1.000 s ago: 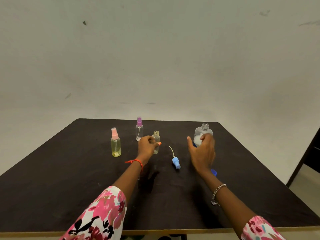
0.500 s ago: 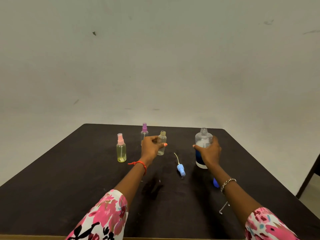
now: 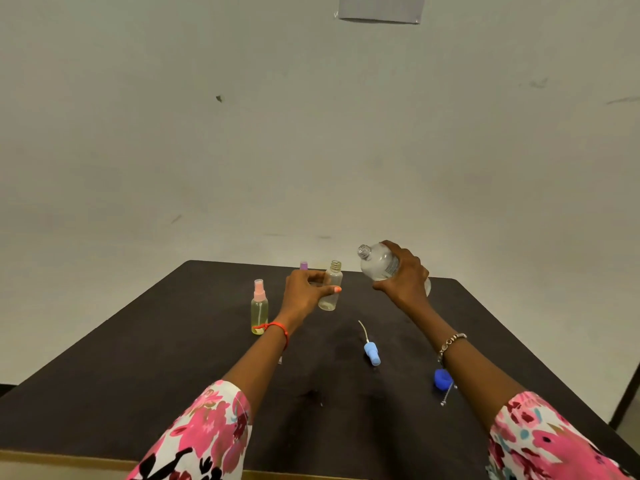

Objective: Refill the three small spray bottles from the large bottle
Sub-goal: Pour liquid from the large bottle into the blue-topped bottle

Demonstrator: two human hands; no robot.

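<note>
My left hand (image 3: pixel 304 289) holds an uncapped small clear bottle (image 3: pixel 331 289) upright on the dark table (image 3: pixel 156 358). My right hand (image 3: pixel 405 275) grips the large clear bottle (image 3: pixel 377 263), lifted off the table and tilted with its open neck pointing left toward the small bottle. A pink-capped spray bottle (image 3: pixel 259 306) with yellowish liquid stands to the left. Behind my left hand only the purple cap of a third spray bottle (image 3: pixel 303 265) shows. A light blue spray head (image 3: pixel 371 351) with its tube lies on the table between my arms.
A dark blue cap (image 3: pixel 442 378) lies on the table beside my right forearm. The table's wooden front edge (image 3: pixel 69 459) runs along the bottom. A plain wall rises behind, with a sheet of paper (image 3: pixel 381 8) stuck near the top.
My right hand has lifted the large bottle off the table and tipped its neck leftward toward the small open bottle. My left hand keeps its hold on the small bottle.
</note>
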